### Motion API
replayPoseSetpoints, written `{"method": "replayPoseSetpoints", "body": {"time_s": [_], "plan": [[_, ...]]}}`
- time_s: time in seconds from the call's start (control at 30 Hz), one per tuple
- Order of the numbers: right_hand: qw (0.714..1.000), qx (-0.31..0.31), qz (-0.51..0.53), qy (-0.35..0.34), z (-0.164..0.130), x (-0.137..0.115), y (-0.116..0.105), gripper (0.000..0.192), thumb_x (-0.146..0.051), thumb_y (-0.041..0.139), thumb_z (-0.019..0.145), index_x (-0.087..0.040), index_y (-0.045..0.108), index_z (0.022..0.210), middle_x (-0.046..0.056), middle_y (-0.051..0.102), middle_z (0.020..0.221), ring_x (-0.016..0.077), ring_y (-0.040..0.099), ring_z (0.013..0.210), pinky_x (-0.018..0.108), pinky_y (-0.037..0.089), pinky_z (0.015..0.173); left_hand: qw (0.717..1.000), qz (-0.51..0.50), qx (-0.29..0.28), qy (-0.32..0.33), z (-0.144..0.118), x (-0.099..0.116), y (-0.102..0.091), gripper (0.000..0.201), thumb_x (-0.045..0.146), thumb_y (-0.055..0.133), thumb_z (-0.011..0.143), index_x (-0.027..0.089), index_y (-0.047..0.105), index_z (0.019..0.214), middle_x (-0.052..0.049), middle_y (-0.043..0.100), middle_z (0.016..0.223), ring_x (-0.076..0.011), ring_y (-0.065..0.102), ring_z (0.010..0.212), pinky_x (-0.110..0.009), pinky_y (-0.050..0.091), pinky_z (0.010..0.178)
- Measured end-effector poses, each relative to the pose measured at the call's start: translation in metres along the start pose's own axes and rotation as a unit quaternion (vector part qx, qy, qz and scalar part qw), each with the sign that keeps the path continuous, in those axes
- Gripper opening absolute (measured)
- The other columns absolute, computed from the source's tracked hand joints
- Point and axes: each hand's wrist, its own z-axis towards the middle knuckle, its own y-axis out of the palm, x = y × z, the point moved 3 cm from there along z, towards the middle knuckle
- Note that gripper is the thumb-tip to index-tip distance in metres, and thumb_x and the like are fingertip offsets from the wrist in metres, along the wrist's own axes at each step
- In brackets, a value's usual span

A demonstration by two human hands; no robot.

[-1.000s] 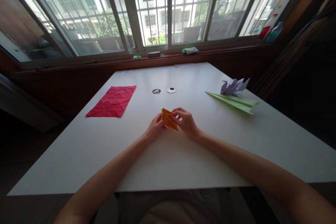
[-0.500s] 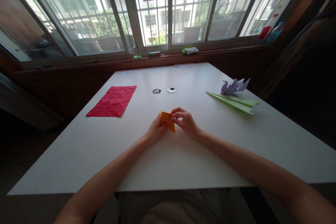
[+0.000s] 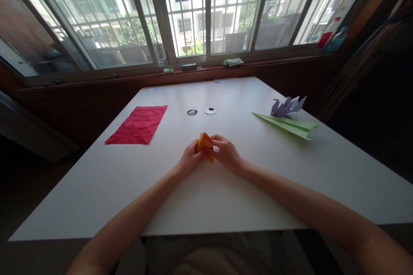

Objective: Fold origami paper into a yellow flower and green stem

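Head view: your left hand (image 3: 191,157) and right hand (image 3: 226,152) meet at the middle of the white table (image 3: 206,193), both pinching the folded orange paper (image 3: 205,142) between them. Left fingers are closed on its left edge; right fingers are curled on its right side, thumb and forefinger clamped to the paper. The paper stands up tilted, its point toward the far side, the lower tip poking down between your hands, just above the tabletop; can't tell if it touches the surface. Both forearms run in from the near edge, wrists low on the table.

Far left on the table lies a creased red paper sheet (image 3: 138,124), flat, well apart from your hands. Far of your hands sit two small round things, one dark (image 3: 192,112), one white (image 3: 210,111), side by side. Far right lies a long green folded paper (image 3: 285,124), with a purple origami piece (image 3: 287,106) just behind it, touching or nearly so. The window sill (image 3: 200,68) beyond holds small objects, too blurred to name.
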Motion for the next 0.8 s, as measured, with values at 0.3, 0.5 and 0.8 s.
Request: {"method": "replayPoseSetpoints", "body": {"time_s": [0.3, 0.5, 0.8], "plan": [[1.0, -0.006, 0.011, 0.01, 0.0006, 0.0052, 0.0033, 0.014, -0.018, 0.057, 0.072, -0.022, 0.063, 0.085, 0.004, 0.06, 0.088, 0.0154, 0.056, 0.075, 0.026, 0.043, 0.066, 1.0, 0.002, -0.026, 0.008, 0.0006, 0.0035, 0.0025, 0.016, 0.018, 0.049, 0.071, 0.015, 0.057, 0.085, -0.002, 0.057, 0.073, -0.0131, 0.052, 0.067, -0.023, 0.041, 0.06], [0.999, -0.001, 0.038, 0.018, 0.002, 0.0035, 0.0001, 0.011, -0.02, 0.057, 0.074, -0.021, 0.063, 0.082, 0.003, 0.06, 0.085, 0.015, 0.056, 0.075, 0.028, 0.045, 0.068, 1.0, -0.012, -0.015, 0.005, 0.0002, 0.0041, 0.0013, 0.017, 0.017, 0.049, 0.071, 0.015, 0.059, 0.085, -0.002, 0.059, 0.073, -0.0134, 0.054, 0.066, -0.022, 0.041, 0.058], [0.995, -0.018, 0.096, 0.021, 0.005, -0.0007, -0.0028, 0.011, -0.02, 0.056, 0.075, -0.021, 0.064, 0.083, 0.004, 0.06, 0.087, 0.016, 0.056, 0.078, 0.03, 0.045, 0.072, 1.0, -0.004, 0.001, 0.015, 0.0005, 0.0046, -0.0004, 0.015, 0.016, 0.049, 0.071, 0.016, 0.057, 0.084, -0.001, 0.056, 0.073, -0.012, 0.051, 0.065, -0.022, 0.039, 0.058]]}}
